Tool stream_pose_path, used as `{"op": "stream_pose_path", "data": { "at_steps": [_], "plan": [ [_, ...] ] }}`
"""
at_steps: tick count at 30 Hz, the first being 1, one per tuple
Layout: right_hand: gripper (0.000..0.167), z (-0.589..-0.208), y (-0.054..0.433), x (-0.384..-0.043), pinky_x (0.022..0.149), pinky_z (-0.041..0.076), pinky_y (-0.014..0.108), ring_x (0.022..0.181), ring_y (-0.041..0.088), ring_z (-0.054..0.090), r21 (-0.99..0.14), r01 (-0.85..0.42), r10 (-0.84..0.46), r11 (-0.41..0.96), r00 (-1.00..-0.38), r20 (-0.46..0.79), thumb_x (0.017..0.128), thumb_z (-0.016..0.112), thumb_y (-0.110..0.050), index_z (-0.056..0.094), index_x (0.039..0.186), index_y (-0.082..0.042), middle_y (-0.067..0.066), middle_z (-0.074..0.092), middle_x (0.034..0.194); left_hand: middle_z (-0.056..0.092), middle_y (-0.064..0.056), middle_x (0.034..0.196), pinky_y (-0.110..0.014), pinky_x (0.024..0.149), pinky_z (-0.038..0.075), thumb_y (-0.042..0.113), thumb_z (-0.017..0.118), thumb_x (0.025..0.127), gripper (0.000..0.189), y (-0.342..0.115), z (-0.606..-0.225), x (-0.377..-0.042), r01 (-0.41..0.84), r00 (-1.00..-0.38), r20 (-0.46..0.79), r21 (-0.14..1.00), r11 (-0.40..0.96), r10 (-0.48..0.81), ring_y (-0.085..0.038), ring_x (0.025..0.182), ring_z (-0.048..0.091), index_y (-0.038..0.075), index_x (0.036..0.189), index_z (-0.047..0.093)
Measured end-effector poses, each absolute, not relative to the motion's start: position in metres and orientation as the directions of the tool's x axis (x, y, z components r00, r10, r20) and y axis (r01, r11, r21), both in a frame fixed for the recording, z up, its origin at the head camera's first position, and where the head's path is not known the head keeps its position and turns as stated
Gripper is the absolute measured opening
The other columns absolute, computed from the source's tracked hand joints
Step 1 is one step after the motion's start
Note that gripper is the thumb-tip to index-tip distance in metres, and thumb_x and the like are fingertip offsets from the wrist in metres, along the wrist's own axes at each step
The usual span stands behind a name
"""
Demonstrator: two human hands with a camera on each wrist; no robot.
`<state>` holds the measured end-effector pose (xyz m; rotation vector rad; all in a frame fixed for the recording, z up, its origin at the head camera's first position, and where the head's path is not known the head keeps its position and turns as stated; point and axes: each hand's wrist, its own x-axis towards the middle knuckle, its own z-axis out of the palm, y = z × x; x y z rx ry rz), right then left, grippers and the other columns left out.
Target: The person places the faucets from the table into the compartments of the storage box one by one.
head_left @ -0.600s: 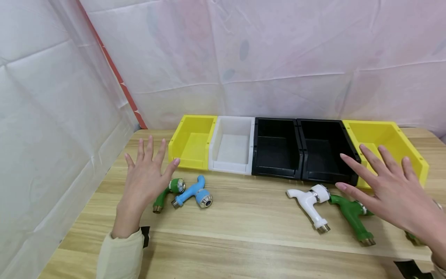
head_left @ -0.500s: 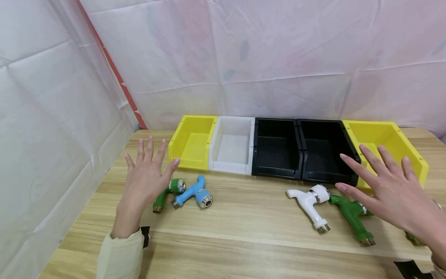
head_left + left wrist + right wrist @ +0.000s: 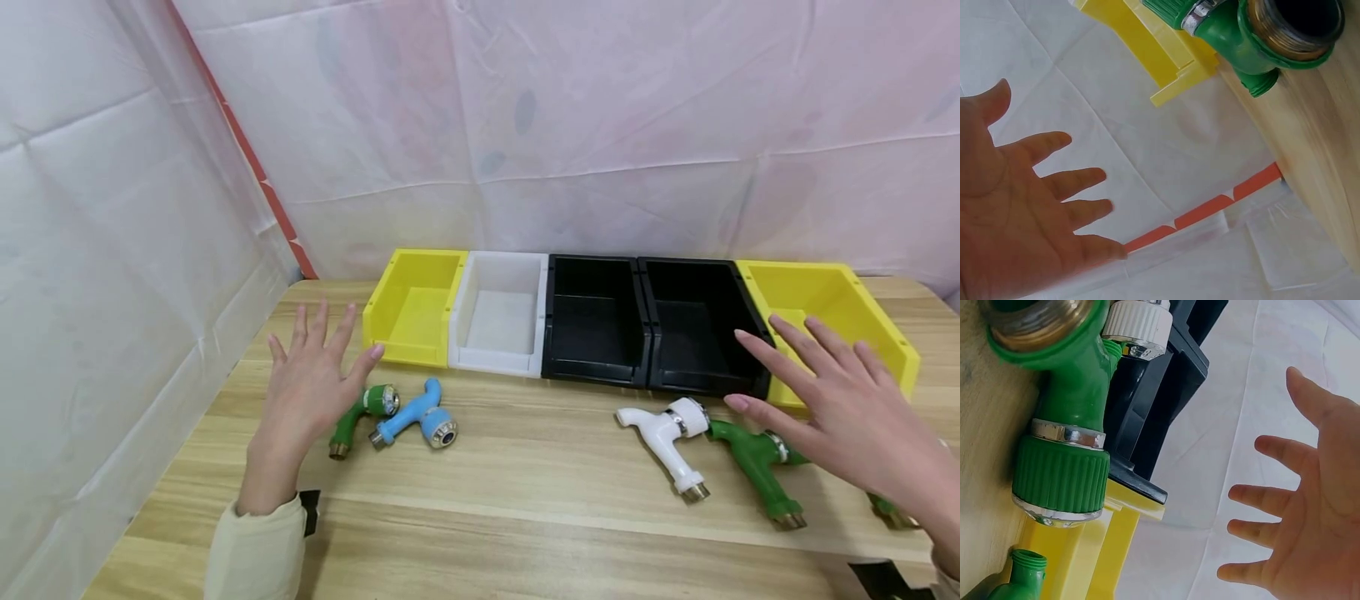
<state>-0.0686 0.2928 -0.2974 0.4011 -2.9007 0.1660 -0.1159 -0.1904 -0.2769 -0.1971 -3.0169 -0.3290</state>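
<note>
My left hand (image 3: pixel 303 404) hovers with spread, straight fingers above the left of the table, holding nothing. Partly behind it lies a green tap (image 3: pixel 345 433), and a blue tap (image 3: pixel 408 415) is just to the right of that one. My right hand (image 3: pixel 858 412) is likewise spread and holds nothing. Beneath and beside it are a white tap (image 3: pixel 663 437), a green tap (image 3: pixel 757 471) and another green tap (image 3: pixel 891 511), mostly hidden by the hand. In both wrist views the palms, left palm (image 3: pixel 1010 212) and right palm (image 3: pixel 1322 531), are bare.
Along the back of the wooden table (image 3: pixel 525 500) runs a row of bins: yellow (image 3: pixel 408 353), white (image 3: pixel 495 360), black (image 3: pixel 592 370), black (image 3: pixel 705 382) and yellow (image 3: pixel 906 358). White sheeting (image 3: pixel 600 100) hangs behind and at the left.
The left hand's fingertips sit slightly lower in the head view, and the right hand's fingers have shifted a little left. The taps and bins stay in place.
</note>
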Motion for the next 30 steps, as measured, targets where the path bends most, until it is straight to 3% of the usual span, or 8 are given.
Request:
{"op": "stream_pose_path", "data": {
  "at_steps": [4,8,13,20,23,26,27,30],
  "plan": [
    [0.071,-0.294,0.299,-0.073,0.104,0.003,0.059,0.127,0.05,0.016,-0.147,-0.314,-0.264,0.938,-0.922,0.281,0.087,0.06,-0.039,0.027,0.143,-0.01,0.033,0.029,0.135,0.008,-0.025,0.148,-0.069,0.095,-0.004,0.062,0.027,0.091,0.075,-0.192,-0.275,-0.116,0.108,-0.993,0.064,0.224,0.969,0.095,-0.042,0.133,-0.006,0.013,0.146,0.018],
    [0.069,-0.288,0.307,-0.08,0.087,0.028,0.065,0.108,0.053,0.035,-0.166,-0.274,-0.225,0.947,-0.938,0.263,0.086,0.063,-0.035,0.035,0.137,0.002,0.036,0.039,0.124,0.01,-0.026,0.146,-0.07,0.095,-0.001,0.063,0.028,0.09,0.077,-0.196,-0.274,-0.117,0.099,-0.995,0.041,0.247,0.964,0.092,-0.046,0.132,-0.001,0.012,0.146,0.018],
    [0.065,-0.295,0.334,-0.094,0.072,0.037,0.063,0.092,0.054,0.044,-0.153,-0.209,-0.165,0.966,-0.952,0.259,0.086,0.062,-0.035,0.041,0.128,0.01,0.038,0.046,0.113,0.016,-0.029,0.144,-0.07,0.095,0.012,0.062,0.037,0.089,0.079,-0.202,-0.274,-0.119,0.111,-0.994,0.034,0.292,0.95,0.106,-0.05,0.13,0.01,0.009,0.146,0.019],
    [0.067,-0.355,0.439,-0.14,0.056,0.043,0.054,0.085,0.049,0.045,-0.253,-0.1,-0.039,0.962,-0.972,0.233,0.086,0.061,-0.041,0.037,0.139,-0.008,0.034,0.046,0.111,0.035,-0.03,0.135,-0.059,0.095,0.03,0.046,0.055,0.089,0.075,-0.215,-0.269,-0.125,0.105,-0.994,0.035,0.382,0.918,0.099,-0.047,0.121,0.034,-0.003,0.139,0.03],
    [0.051,-0.344,0.441,-0.137,0.05,0.046,0.036,0.073,0.015,0.054,-0.339,-0.072,0.026,0.938,-0.961,0.275,0.088,0.061,-0.033,0.038,0.132,-0.039,0.026,0.053,0.103,0.039,-0.029,0.132,-0.057,0.089,0.037,0.041,0.055,0.09,0.069,-0.22,-0.266,-0.125,0.079,-0.997,0.035,0.409,0.909,0.071,-0.047,0.113,0.043,-0.005,0.136,0.034],
    [0.055,-0.33,0.442,-0.135,0.056,0.046,0.036,0.071,0.016,0.055,-0.381,0.006,0.094,0.925,-0.973,0.212,0.089,0.059,-0.031,0.037,0.139,-0.024,0.031,0.053,0.102,0.042,-0.027,0.132,-0.056,0.084,0.042,0.038,0.056,0.09,0.065,-0.224,-0.266,-0.125,0.074,-0.997,0.029,0.421,0.904,0.068,-0.046,0.108,0.048,-0.006,0.134,0.037],
    [0.056,-0.331,0.447,-0.137,0.054,0.044,0.03,0.067,0.006,0.052,-0.373,0.038,0.121,0.927,-0.972,0.202,0.09,0.058,-0.035,0.035,0.14,-0.024,0.029,0.054,0.101,0.042,-0.027,0.131,-0.055,0.083,0.043,0.038,0.056,0.09,0.065,-0.225,-0.266,-0.125,0.073,-0.997,0.022,0.425,0.902,0.07,-0.046,0.108,0.048,-0.006,0.134,0.038],
    [0.073,-0.336,0.468,-0.146,0.054,0.045,0.038,0.077,0.04,0.053,-0.373,0.132,0.186,0.918,-0.976,0.113,0.089,0.055,-0.042,0.033,0.133,0.011,0.041,0.045,0.107,0.043,-0.027,0.131,-0.055,0.083,0.043,0.039,0.056,0.09,0.065,-0.228,-0.265,-0.125,0.061,-0.998,-0.004,0.427,0.902,0.069,-0.046,0.109,0.048,-0.006,0.133,0.038]
  ]
}}
